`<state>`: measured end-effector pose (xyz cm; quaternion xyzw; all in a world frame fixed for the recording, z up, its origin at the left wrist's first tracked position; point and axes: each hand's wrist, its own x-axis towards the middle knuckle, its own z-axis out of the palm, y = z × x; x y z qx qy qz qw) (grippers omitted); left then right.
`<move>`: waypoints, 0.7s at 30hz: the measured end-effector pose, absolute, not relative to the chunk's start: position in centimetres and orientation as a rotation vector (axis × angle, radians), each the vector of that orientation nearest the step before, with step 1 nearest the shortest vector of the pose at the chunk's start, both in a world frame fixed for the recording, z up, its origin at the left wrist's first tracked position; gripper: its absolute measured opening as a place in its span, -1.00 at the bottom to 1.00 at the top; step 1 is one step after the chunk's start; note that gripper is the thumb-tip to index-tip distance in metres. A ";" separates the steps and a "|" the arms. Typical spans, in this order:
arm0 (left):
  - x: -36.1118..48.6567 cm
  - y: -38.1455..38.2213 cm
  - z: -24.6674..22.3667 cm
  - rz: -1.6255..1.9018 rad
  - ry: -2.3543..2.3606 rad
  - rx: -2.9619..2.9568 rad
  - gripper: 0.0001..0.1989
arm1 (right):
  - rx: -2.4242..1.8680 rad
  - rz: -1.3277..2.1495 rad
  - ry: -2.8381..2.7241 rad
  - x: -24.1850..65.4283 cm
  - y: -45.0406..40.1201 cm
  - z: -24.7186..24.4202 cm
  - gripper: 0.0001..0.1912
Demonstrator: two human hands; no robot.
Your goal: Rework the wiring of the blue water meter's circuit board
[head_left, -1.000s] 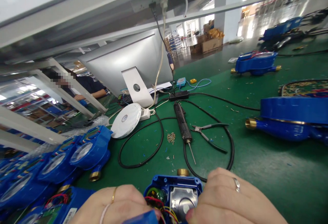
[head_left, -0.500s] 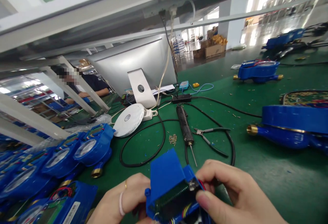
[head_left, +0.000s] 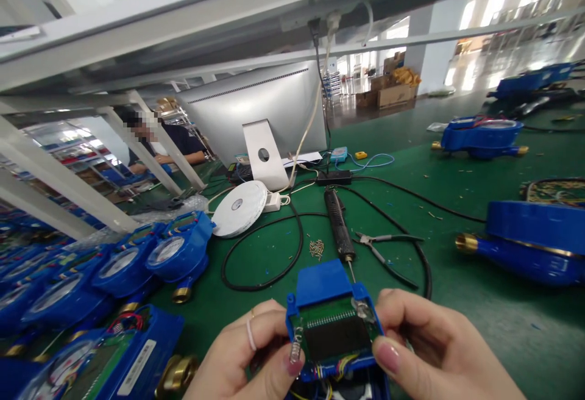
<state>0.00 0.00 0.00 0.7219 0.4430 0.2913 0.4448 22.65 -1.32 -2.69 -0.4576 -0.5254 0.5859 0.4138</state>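
Observation:
A blue meter housing [head_left: 322, 281] sits low in the middle of the view, its green circuit board and dark display [head_left: 338, 338] facing me. My left hand [head_left: 249, 354] grips its left edge, the thumb on a clear piece at the corner. On the right edge, my right hand [head_left: 434, 351] pinches the housing between thumb and fingers. Coloured wires [head_left: 345, 363] show below the display. Beyond the housing lie a black electric screwdriver [head_left: 339, 223], a small pile of brass screws [head_left: 316, 249] and grey-handled cutters [head_left: 388, 247].
Several blue meters [head_left: 176, 247] line the left side. More stand at the right, one large meter [head_left: 534, 235] nearest. A white reel [head_left: 240, 208], a monitor [head_left: 265, 113] and black cables [head_left: 299, 235] lie ahead. A person [head_left: 178, 144] sits beyond the shelf frame at the left.
The housing has tilted, so its board and display now face me. My left thumb has come onto its front corner. The whole view has shifted slightly, moving the table items rightward.

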 end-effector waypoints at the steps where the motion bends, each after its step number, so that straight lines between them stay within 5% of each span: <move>1: 0.0 0.0 0.1 0.695 1.093 1.807 -0.82 | -1.157 1.453 -1.331 22.6 -1.4 -2.8 -0.58; 13: 0.3 -0.5 1.0 0.648 1.306 1.709 -0.70 | -1.084 0.937 -1.736 23.2 -0.5 -2.6 -0.83; 21: 0.2 -0.4 1.0 0.817 1.130 1.439 -0.66 | -1.133 1.186 -1.680 22.2 -1.5 -2.9 -0.47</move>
